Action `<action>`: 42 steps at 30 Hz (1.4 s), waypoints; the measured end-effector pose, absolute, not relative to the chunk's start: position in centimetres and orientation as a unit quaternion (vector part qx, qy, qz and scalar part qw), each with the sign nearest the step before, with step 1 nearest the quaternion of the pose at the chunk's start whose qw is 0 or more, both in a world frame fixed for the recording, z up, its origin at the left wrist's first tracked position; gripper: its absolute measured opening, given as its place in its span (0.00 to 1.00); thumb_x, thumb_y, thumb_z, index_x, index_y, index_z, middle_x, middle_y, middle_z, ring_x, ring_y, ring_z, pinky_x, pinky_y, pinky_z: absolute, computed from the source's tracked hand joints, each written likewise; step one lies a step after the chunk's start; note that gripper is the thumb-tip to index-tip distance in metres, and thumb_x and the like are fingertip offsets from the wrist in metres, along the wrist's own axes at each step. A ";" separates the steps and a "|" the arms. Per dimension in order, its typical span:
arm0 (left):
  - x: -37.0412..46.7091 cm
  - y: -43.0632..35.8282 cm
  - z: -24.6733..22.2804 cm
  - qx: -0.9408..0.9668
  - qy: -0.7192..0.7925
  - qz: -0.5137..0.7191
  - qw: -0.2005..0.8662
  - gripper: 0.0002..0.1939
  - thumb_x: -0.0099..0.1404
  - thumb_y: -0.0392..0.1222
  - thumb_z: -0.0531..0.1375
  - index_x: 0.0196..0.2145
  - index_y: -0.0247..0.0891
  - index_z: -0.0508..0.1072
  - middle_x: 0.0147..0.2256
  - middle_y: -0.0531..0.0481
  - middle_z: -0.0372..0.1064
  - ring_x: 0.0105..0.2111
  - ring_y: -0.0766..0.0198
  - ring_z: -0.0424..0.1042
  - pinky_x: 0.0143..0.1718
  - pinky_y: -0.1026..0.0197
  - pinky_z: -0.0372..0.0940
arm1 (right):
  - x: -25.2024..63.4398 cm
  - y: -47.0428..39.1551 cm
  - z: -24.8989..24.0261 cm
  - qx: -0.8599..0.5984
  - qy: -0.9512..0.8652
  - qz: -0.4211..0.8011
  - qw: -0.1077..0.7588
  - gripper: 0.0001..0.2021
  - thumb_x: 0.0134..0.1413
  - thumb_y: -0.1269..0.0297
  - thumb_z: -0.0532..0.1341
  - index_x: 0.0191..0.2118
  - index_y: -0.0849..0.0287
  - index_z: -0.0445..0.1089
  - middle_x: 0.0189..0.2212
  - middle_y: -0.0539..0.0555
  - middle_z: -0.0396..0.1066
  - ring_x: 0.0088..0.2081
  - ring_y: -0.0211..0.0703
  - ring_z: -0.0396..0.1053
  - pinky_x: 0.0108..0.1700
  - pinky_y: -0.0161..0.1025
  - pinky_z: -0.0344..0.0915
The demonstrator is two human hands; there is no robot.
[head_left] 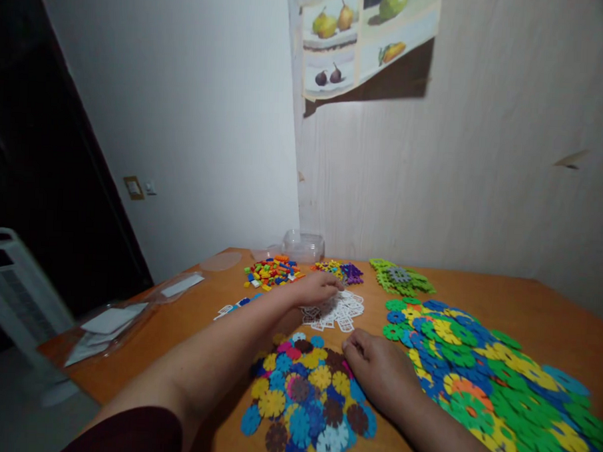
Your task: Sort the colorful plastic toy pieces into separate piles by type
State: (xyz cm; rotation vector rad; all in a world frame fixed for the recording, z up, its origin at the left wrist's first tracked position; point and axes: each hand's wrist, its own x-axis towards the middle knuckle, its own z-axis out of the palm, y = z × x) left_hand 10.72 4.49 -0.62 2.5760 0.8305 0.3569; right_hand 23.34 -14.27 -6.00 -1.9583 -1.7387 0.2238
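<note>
My left hand [317,289] reaches over the top of a pile of white lattice pieces [336,311], its fingers pointing right near the small yellow and purple pieces [350,273]. What its fingertips hold, if anything, is too small to tell. My right hand [376,366] rests with curled fingers at the right edge of a heap of small notched discs [302,389] in blue, yellow, brown and pink. Its fingers are closed, and anything inside them is hidden. Right of that hand spreads a large heap of green, blue and yellow discs [475,367].
Small colourful blocks [272,272] lie at the back, before a clear plastic box [303,245]. Green lattice pieces [404,279] sit at the back right. Plastic bags with white papers [108,318] lie on the left of the wooden table [151,346].
</note>
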 end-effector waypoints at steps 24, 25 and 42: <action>-0.2 -6.8 -3.9 0.724 0.432 0.405 0.354 0.22 0.69 0.53 0.50 0.44 0.37 0.77 0.48 0.44 0.75 0.50 0.55 0.71 0.54 0.54 0.64 | 25.2 -13.2 -7.5 -0.610 -0.602 0.204 0.473 0.23 0.61 0.53 0.52 0.54 0.57 0.73 0.48 0.58 0.77 0.51 0.52 0.73 0.55 0.48 0.67; -0.1 -7.0 -4.0 0.741 0.428 0.396 0.333 0.23 0.70 0.53 0.49 0.44 0.37 0.77 0.48 0.44 0.75 0.50 0.55 0.71 0.55 0.54 0.63 | 25.1 -13.3 -7.5 -0.603 -0.603 0.216 0.476 0.23 0.61 0.52 0.52 0.54 0.57 0.73 0.49 0.58 0.77 0.52 0.51 0.73 0.56 0.49 0.66; 0.9 -9.3 -4.9 0.926 0.293 0.197 0.135 0.22 0.74 0.50 0.44 0.48 0.40 0.74 0.48 0.45 0.75 0.49 0.57 0.72 0.52 0.56 0.65 | 21.4 -15.6 -7.2 -0.528 -0.790 0.166 0.263 0.29 0.66 0.46 0.49 0.65 0.58 0.63 0.65 0.58 0.61 0.66 0.52 0.58 0.68 0.54 0.52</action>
